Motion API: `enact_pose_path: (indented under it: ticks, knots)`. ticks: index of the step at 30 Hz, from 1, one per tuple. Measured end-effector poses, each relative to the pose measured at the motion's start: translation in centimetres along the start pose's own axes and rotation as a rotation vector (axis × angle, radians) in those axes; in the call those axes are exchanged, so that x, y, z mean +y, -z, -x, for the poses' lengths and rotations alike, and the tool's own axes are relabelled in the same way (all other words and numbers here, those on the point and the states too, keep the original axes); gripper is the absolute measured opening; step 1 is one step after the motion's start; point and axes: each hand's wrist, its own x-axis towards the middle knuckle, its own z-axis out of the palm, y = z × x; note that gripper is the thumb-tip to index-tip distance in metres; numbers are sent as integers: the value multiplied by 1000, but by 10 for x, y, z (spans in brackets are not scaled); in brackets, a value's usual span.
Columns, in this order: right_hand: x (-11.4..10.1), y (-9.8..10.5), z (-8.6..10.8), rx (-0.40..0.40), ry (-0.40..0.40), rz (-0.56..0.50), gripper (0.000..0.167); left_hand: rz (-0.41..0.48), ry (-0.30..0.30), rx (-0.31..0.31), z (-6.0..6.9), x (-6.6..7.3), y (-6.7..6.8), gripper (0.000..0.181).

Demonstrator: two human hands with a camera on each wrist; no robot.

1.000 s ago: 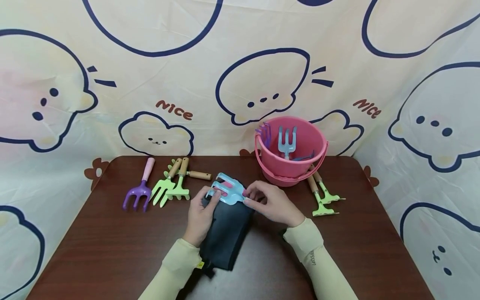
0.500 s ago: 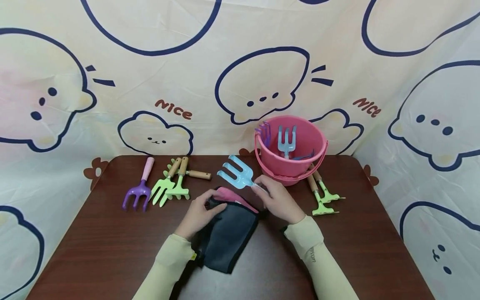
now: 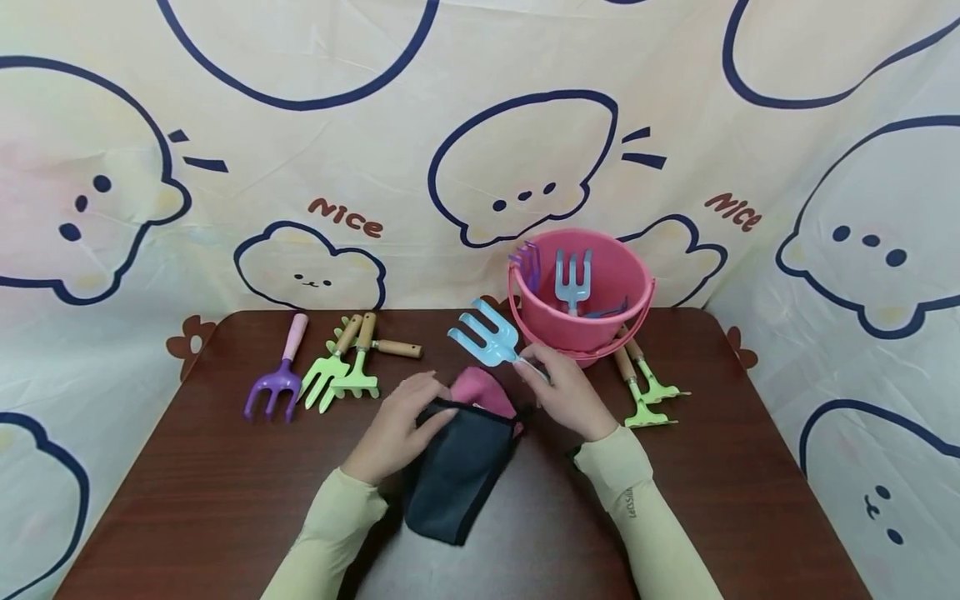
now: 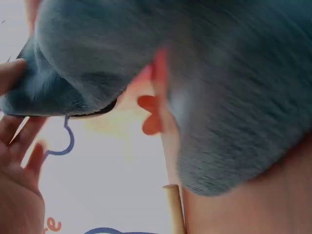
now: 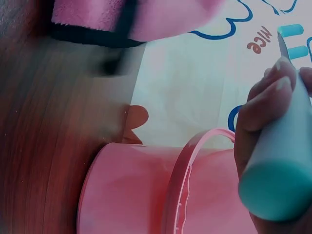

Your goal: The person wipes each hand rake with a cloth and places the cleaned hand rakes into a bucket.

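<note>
In the head view my left hand (image 3: 401,425) holds a plush cloth (image 3: 457,475) by its upper left edge. The cloth is dark grey-blue with black edging, and a pink fuzzy part shows at its top. The left wrist view shows the thumb above the cloth (image 4: 234,107) and fingers below it. My right hand (image 3: 566,396) grips a light blue hand fork (image 3: 495,342) by its handle, tines pointing up and left. The fork stands apart from the cloth, above its pink part. In the right wrist view the handle's teal end (image 5: 273,192) faces the camera.
A pink bucket (image 3: 577,333) at the back right holds another blue fork (image 3: 573,287) and a purple tool (image 3: 529,271). Green rakes (image 3: 645,412) lie beside it. At the left are a purple fork (image 3: 277,385) and several green tools (image 3: 356,379) with wooden handles.
The blue fork has come off the cloth and moved up and right in my right hand. My left hand has let go of the tines and stayed with the cloth, whose pink part shows more.
</note>
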Motion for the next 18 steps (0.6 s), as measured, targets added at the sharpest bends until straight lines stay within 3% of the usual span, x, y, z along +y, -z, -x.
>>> enact_pose_path:
  ticks: [3,5,7,10,12,13,15,18]
  knots:
    - [1,2,0,14,-4,-25,20,155,115,83,0,1,11,10]
    - [1,3,0,17,-6,-35,18,240,251,175,-1,0,19,7]
    - [2,4,0,18,-10,-42,16,368,430,273,-2,-1,28,10]
    - [4,5,-1,22,-22,-41,16,657,680,417,-5,-3,41,17]
    - [4,5,-1,26,-30,-40,16,883,787,477,-5,-3,50,17]
    - [4,5,-1,28,-34,-39,16,966,819,484,-5,-3,53,17]
    - [5,5,-1,34,-40,-36,16,1084,827,446,-5,-2,58,20]
    - [5,5,-1,38,-44,-40,17,1141,743,336,-4,1,58,23]
